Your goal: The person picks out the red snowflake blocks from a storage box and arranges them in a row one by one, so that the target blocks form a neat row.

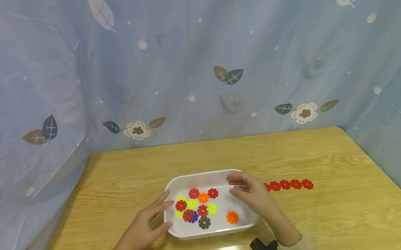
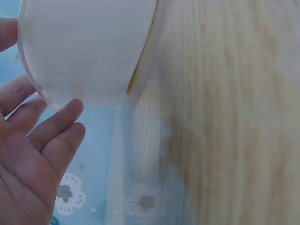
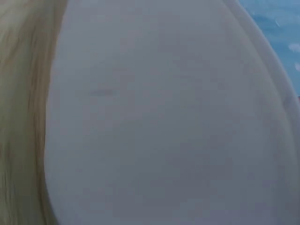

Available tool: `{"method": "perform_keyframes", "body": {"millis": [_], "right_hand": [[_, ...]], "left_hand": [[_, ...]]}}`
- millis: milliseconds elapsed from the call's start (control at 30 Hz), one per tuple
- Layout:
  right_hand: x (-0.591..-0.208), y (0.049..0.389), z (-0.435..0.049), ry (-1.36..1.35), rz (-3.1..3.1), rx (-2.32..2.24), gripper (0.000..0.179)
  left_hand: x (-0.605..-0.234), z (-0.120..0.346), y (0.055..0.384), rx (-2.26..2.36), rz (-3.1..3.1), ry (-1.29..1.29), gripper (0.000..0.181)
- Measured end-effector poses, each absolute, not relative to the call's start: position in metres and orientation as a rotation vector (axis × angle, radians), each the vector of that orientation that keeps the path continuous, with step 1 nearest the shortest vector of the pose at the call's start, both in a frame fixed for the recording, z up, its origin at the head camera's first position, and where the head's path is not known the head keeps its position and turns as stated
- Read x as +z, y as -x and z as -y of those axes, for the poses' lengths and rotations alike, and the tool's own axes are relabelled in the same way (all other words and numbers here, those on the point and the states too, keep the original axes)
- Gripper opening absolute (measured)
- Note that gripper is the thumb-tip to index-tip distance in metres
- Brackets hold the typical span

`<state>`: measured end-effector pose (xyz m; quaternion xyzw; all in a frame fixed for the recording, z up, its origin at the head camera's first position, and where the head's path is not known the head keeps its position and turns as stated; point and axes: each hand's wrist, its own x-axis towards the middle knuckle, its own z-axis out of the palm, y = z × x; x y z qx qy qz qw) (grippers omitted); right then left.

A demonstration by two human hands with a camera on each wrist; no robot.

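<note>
A white plastic tray [image 1: 222, 229] holds several flower-shaped discs in red, yellow, orange, blue and dark grey. My left hand [image 1: 142, 228] is at its left end, fingers spread, fingertips right at the rim. In the left wrist view, the fingers of that hand [image 2: 28, 154] extend straight beside the outer wall of the tray [image 2: 89, 51]. Over the right end of the tray is my right hand [image 1: 253, 193], with a gap between thumb and fingers and nothing seen between them. An orange disc [image 1: 232, 217] lies apart from the others, near this hand. The tray's wall [image 3: 159, 112] fills the right wrist view, hiding the right hand.
To the right of the tray, a row of red discs [image 1: 285, 184] lies on the wooden table [image 1: 342, 212], its left end behind the right hand. A blue patterned cloth [image 1: 181, 57] hangs behind the table and along both sides.
</note>
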<state>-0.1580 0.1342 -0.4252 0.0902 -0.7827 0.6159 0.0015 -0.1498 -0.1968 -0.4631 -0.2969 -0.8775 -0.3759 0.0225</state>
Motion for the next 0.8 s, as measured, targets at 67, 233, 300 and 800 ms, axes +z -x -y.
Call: {"method": "perform_keyframes", "body": {"millis": [67, 233, 300, 800], "right_hand": [[-0.425, 0.161, -0.126, -0.323, 2.471, 1.929, 0.033], [-0.427, 0.172, -0.110, -0.426, 2.525, 1.844, 0.034], [-0.430, 0.178, -0.106, -0.426, 2.561, 1.799, 0.034], [-0.449, 0.195, -0.088, -0.272, 2.864, 1.500, 0.034]], "left_hand": [[-0.463, 0.196, 0.150, -1.173, 2.719, 0.918, 0.047], [-0.463, 0.196, 0.150, -1.179, 2.722, 0.912, 0.047], [-0.463, 0.196, 0.150, -1.180, 2.723, 0.916, 0.047], [-0.461, 0.196, 0.150, -1.170, 2.718, 0.930, 0.048]]}}
